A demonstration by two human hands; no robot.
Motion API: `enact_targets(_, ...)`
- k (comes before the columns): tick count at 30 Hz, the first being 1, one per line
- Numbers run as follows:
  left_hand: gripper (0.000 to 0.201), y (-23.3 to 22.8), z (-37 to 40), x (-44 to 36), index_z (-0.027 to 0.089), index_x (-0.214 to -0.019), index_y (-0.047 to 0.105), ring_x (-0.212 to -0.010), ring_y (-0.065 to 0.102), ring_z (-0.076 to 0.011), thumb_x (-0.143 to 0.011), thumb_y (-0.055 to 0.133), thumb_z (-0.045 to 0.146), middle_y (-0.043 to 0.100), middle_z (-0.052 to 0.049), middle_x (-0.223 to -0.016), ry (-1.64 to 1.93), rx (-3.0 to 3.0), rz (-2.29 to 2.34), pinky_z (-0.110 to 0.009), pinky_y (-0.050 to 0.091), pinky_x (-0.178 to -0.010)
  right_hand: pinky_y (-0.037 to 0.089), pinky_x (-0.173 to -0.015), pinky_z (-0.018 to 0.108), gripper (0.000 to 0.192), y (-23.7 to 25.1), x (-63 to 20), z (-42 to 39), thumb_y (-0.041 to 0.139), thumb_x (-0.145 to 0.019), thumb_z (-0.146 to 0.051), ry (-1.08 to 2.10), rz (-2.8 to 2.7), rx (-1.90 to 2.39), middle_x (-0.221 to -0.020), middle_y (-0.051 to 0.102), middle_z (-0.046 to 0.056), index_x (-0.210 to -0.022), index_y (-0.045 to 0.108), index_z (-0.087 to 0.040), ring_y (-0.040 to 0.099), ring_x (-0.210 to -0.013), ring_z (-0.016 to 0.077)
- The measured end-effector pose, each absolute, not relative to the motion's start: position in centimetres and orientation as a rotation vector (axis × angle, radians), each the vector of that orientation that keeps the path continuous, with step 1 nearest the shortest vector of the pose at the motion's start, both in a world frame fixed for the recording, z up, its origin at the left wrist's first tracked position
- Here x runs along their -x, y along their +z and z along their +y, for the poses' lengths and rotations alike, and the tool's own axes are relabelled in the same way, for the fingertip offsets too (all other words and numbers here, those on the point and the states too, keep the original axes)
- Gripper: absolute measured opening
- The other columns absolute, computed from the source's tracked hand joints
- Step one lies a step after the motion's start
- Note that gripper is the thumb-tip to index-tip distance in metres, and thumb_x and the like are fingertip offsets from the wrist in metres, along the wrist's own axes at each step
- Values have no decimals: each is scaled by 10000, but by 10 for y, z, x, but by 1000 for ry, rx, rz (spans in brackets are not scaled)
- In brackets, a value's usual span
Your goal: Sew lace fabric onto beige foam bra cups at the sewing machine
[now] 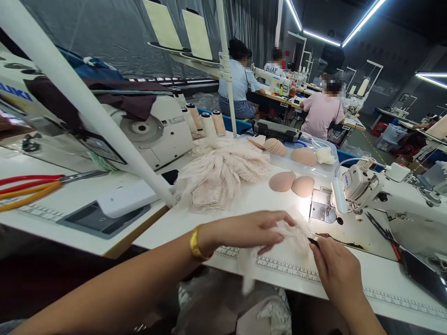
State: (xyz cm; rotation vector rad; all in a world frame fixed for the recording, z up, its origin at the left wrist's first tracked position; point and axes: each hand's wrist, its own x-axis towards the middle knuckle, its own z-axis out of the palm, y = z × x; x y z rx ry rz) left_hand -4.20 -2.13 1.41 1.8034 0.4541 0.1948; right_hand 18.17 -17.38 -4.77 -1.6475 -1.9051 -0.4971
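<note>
Left hand [249,230] flat, fingers spread on lace piece [289,239] | right hand [335,270] pinches its edge | likely light, limp, snag-prone; hold by edges | sewing machine [380,195] beside, on white surface [244,200]

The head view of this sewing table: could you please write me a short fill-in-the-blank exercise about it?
1. The left hand rests on a piece of pale ___ fabric.
2. The left wrist wears a ___ bangle.
3. Two round beige foam cups lie ___ the white sewing machine.
4. The scissors at far left have red and ___ handles.

Missing words: lace; gold; left of; yellow
</note>
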Motion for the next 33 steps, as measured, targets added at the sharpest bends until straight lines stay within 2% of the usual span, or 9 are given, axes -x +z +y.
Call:
enact_targets(3,421,33,0,64,213,-1305,536,-712,601,-187,-995,499,496,636,9,-767,254,-2052,762,-277,431,-657,328,-551,279,300,-58,-212,-190,442,-1057,-400,-365,-1785,1822,-693,637,7,-861,611,-249,560,-556,166)
enact_targets(7,621,30,11,64,205,-1423,437,-1131,592,-346,-896,627,473,655,-121,-1204,450,-2430,1028,-424,420,-961,336,-527,274,291,-66,-233,-204,439,-1041,-458,-248,-1719,1941,-661,616,-4,-880,579,-259,545,-520,174)
enact_targets(12,568,-2,-9,3,216,-1387,480,-1392,419,-366,-894,686,407,500,-147,-1482,503,-2565,438,-470,303,-1137,367,-518,259,257,-67,-228,-204,457,-1029,-455,-109,-1782,1923,-621,570,-33,-888,548,-261,527,-506,161)
enact_targets(15,404,-19,-15,-41,170,-1188,586,-1163,575,-352,-848,739,325,648,-147,-1218,314,-2629,371,-477,392,-1012,390,-536,270,279,-73,-240,-207,447,-1033,-474,-121,-1740,1980,-649,597,-18,-928,579,-252,550,-535,167)
enact_targets(18,78,-25,-13,-67,157,-827,615,-861,610,-272,-846,679,196,656,-83,-871,208,-2692,444,-394,416,-812,483,-699,366,388,-77,-263,-217,472,-1004,-566,-315,-1690,2022,-907,700,92,-1076,651,-230,646,-804,261)
enact_targets(21,163,-16,-16,-68,173,-739,599,-758,563,-203,-898,561,178,614,-39,-766,417,-2502,365,-320,380,-708,486,-911,518,454,-73,-270,-223,511,-983,-577,-288,-1620,1974,-1237,654,160,-1266,637,-246,588,-1130,353)
enact_targets(25,242,4,-30,-50,189,-791,650,-761,540,-168,-926,572,374,615,-16,-812,534,-2003,384,-275,400,-692,478,-1028,485,555,-60,-242,-208,593,-956,-517,270,-1519,1716,-1428,553,134,-1449,493,-284,523,-1295,321)
enact_targets(29,295,9,-39,-31,181,-837,612,-740,515,-141,-877,651,471,589,6,-811,617,-1566,507,-248,391,-660,541,-848,347,356,-55,-211,-183,651,-925,-507,649,-1181,1484,-1016,669,54,-1175,606,-257,640,-949,222)
enact_targets(33,420,0,-41,-19,175,-897,581,-753,558,-143,-718,838,455,617,3,-832,492,-1193,469,-240,413,-665,503,-719,274,287,-50,-202,-171,711,-891,-482,790,-1096,1344,-814,571,-8,-1024,632,-239,586,-771,165)
